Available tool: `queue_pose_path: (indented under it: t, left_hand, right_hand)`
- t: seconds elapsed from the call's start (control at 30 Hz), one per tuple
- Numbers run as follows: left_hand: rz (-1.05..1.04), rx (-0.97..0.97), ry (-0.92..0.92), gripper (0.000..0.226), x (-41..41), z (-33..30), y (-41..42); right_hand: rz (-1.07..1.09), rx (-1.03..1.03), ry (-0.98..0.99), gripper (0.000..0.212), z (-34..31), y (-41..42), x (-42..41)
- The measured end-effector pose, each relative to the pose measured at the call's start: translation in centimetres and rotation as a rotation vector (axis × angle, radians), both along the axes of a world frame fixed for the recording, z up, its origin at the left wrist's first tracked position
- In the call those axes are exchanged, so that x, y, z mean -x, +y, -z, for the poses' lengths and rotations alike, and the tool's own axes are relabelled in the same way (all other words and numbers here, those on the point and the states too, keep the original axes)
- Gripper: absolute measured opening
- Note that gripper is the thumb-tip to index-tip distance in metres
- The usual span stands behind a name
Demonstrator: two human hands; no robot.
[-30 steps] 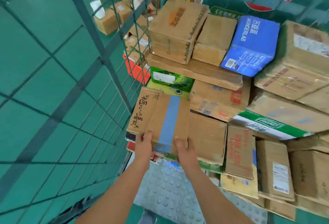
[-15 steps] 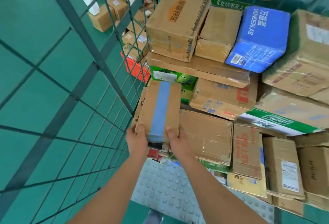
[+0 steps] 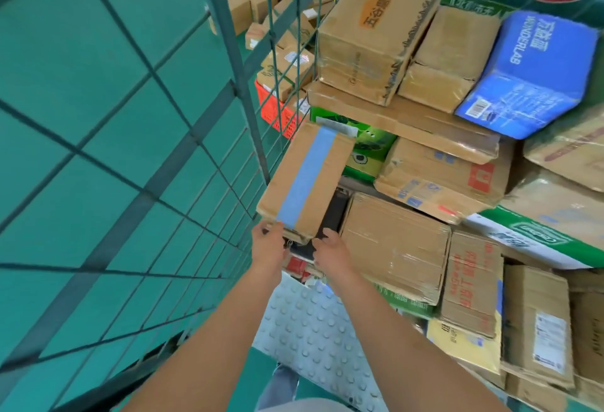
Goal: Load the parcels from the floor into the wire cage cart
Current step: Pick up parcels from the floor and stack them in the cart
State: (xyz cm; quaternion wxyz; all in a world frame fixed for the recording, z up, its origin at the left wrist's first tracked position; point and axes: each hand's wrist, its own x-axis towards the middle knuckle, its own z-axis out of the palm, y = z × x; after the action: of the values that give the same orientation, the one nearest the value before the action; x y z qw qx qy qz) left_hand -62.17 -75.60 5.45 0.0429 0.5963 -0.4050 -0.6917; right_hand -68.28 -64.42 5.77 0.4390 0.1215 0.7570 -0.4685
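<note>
Holding the taped parcel (image 3: 305, 182) by its near edge, left hand (image 3: 269, 246) and right hand (image 3: 330, 248) grip opposite corners, likely to slide it flat into the stack's gap beside the cage wall (image 3: 228, 52).

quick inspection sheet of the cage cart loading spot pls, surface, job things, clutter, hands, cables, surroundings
surface: studded grey cart floor, bare patch at the near edge
job's things: blue-taped parcel held tilted at the stack's left side beside the wire cage wall; stacked parcels include a blue box and a green box
clutter: loose parcels on the floor and a red crate beyond the mesh
grippers: left hand and right hand each grip the taped parcel's near edge
cables: nothing seen
surroundings: green floor seen through the mesh
</note>
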Motion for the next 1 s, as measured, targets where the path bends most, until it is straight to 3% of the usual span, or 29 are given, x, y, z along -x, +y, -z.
queue_pose_path:
  t: [0.1, 0.17, 0.4, 0.7, 1.0]
  left_hand:
    - [0.067, 0.004, 0.014, 0.029, -1.9, -1.1, 2.5]
    - [0.105, -0.010, 0.029, 0.007, -3.3, -1.8, 4.7]
    - [0.406, -0.100, 0.019, 0.013, -7.0, -3.1, 16.7]
    - [0.894, -0.119, 0.008, 0.012, -12.6, -4.6, 35.1]
    - [1.336, -0.116, -0.047, 0.013, -15.1, -5.0, 44.2]
  right_hand:
    - [0.028, 0.001, -0.061, 0.037, -0.3, 2.6, -1.7]
    - [0.068, 0.028, -0.098, 0.025, -0.7, 5.2, -3.2]
    - [0.462, 0.090, -0.182, 0.008, -2.1, 19.1, -9.2]
    - [0.888, 0.171, -0.114, 0.023, -3.6, 39.6, -20.2]
    - [1.392, 0.154, -0.127, 0.029, -4.6, 47.8, -30.2]
